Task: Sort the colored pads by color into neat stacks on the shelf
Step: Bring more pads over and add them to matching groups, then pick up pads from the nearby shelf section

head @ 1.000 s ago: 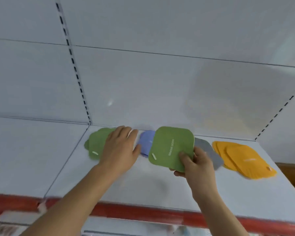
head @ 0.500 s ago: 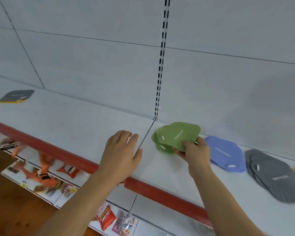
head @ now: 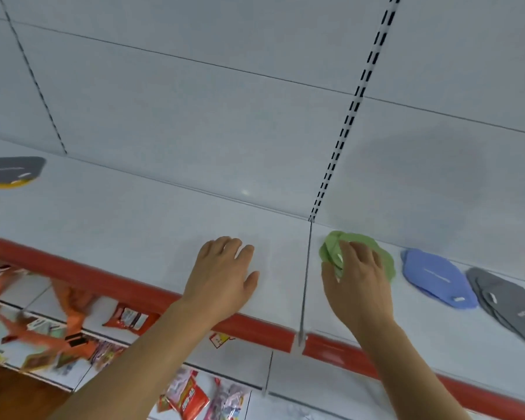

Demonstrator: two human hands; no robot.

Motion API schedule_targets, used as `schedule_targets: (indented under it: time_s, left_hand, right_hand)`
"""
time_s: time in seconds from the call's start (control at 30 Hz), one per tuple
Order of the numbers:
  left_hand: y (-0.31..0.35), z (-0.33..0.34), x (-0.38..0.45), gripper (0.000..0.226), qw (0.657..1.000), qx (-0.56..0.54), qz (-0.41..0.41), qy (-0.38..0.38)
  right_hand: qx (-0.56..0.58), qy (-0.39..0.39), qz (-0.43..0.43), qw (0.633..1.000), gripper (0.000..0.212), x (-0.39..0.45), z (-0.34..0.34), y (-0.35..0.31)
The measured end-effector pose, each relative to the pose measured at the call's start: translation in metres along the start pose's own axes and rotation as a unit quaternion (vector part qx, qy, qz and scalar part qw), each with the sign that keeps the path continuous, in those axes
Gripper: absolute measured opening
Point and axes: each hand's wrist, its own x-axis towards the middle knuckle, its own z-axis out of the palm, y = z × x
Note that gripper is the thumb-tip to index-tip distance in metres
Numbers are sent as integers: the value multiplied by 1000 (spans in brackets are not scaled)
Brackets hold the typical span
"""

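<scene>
— So, what are the hands doing?
— The right hand (head: 356,278) lies flat with straight, slightly spread fingers (head: 365,253) on the green pads (head: 385,259), a loose stack near the shelf's back edge, just right of the seam between two shelf panels. The left hand (head: 222,275) hovers or rests palm down on the white shelf (head: 134,213) left of that seam, fingers relaxed, holding nothing; whether it touches, I cannot tell.
— And the pads?
— Thin, matte, rounded squares with small white tags. Right of the green ones lie blue pads (head: 437,277), then grey pads (head: 506,304) fanned out toward the right edge. Far left, a grey pad on a yellow one (head: 11,172). A glossy red strip (head: 103,283) trims the front edge
</scene>
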Motion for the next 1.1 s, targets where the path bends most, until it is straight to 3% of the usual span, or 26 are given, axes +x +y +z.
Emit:
schedule_targets:
  time_s: [0.17, 0.3, 0.57, 0.87, 1.1]
  left_hand:
    - [-76, -9, -19, 57, 999, 7, -50, -2]
    - [-153, -20, -39, 55, 993, 30, -117, 11]
    - [-312, -55, -65, 63, 967, 97, -235, -5]
    - [-451, -78, -78, 66, 952, 82, -294, 17]
    - [-566, -82, -75, 66, 968, 25, -249, 17]
  right_hand:
    - [14, -26, -160, 987, 53, 0, 43, -107]
    - [15, -67, -231, 970, 66, 17, 84, -197]
    - [41, -119, -340, 932, 71, 55, 142, -360]
    - [43, -132, -375, 917, 71, 86, 193, -508]
    - [12, -133, -305, 943, 72, 92, 223, -598]
